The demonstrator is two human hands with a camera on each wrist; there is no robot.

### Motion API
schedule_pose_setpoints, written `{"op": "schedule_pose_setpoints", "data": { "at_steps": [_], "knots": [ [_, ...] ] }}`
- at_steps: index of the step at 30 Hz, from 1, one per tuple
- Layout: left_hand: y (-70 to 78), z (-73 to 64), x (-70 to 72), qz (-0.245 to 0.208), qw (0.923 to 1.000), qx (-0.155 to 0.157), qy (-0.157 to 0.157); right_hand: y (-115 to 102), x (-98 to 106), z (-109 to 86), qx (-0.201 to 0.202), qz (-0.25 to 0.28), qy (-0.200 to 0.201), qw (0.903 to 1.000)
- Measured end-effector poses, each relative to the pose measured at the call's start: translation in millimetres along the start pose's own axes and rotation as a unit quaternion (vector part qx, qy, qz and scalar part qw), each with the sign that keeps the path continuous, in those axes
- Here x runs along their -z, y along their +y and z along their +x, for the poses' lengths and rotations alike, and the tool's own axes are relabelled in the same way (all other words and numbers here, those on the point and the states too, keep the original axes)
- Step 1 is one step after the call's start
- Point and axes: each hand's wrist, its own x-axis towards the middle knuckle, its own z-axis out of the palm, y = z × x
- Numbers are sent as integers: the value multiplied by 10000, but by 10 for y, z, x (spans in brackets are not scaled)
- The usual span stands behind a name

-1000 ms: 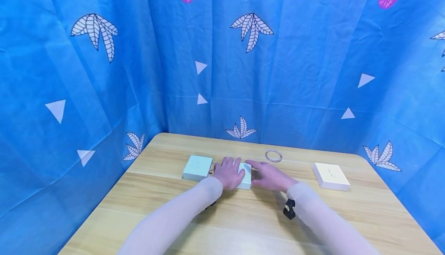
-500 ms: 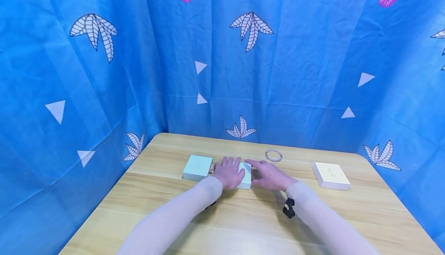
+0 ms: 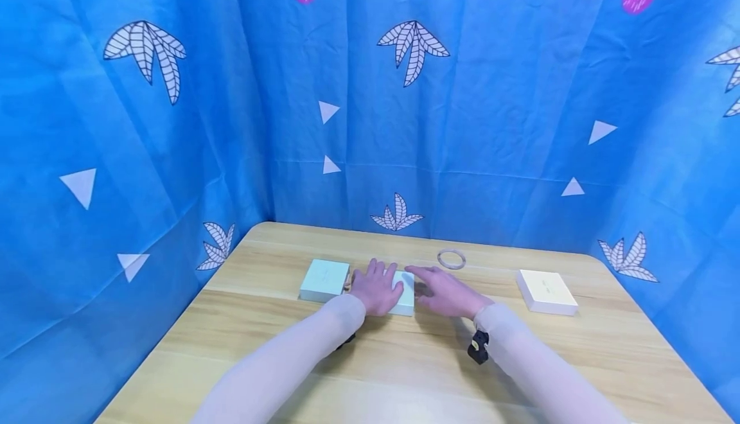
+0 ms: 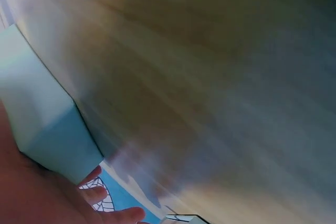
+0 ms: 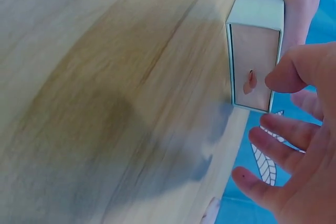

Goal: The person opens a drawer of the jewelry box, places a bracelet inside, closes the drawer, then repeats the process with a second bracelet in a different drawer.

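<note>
A pale green box (image 3: pixel 406 297) lies on the wooden table (image 3: pixel 370 360). My left hand (image 3: pixel 377 290) rests across its top with fingers spread, the fingertips past the far edge in the left wrist view. That hand hides much of the box. At the right end, seen from the right wrist, is the pinkish face of an inner drawer (image 5: pixel 244 45) with a small ribbon tab (image 5: pixel 251 81). My right hand (image 3: pixel 448 292) hovers beside this end, its fingers loosely bent and apart. Its thumb is close to the drawer face; nothing is between the fingers.
Left of my left hand sits another pale green box (image 3: pixel 325 279). A pinkish bangle (image 3: pixel 451 259) lies behind my right hand. Farther right is a cream-topped box (image 3: pixel 546 292). A patterned blue curtain (image 3: pixel 491 122) hangs round the table's back and sides.
The head view has shifted a little, so everything sits slightly farther left. My right thumb appears slightly farther from the box end. My left hand stays on the box.
</note>
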Motion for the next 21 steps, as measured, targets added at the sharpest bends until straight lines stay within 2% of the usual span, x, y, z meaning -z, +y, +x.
{"op": "schedule_pose_setpoints", "data": {
  "at_steps": [8,14,21],
  "knots": [
    [-11,-17,74,18,9999,-117,-51,-21,50,-26,170,212,-160,9995],
    [-11,-65,174,3,9997,-176,-159,-97,43,-7,-40,186,-224,9996],
    [-29,-66,247,-9,9994,-335,44,-139,28,-5,-317,70,-302,9990]
  ]
}}
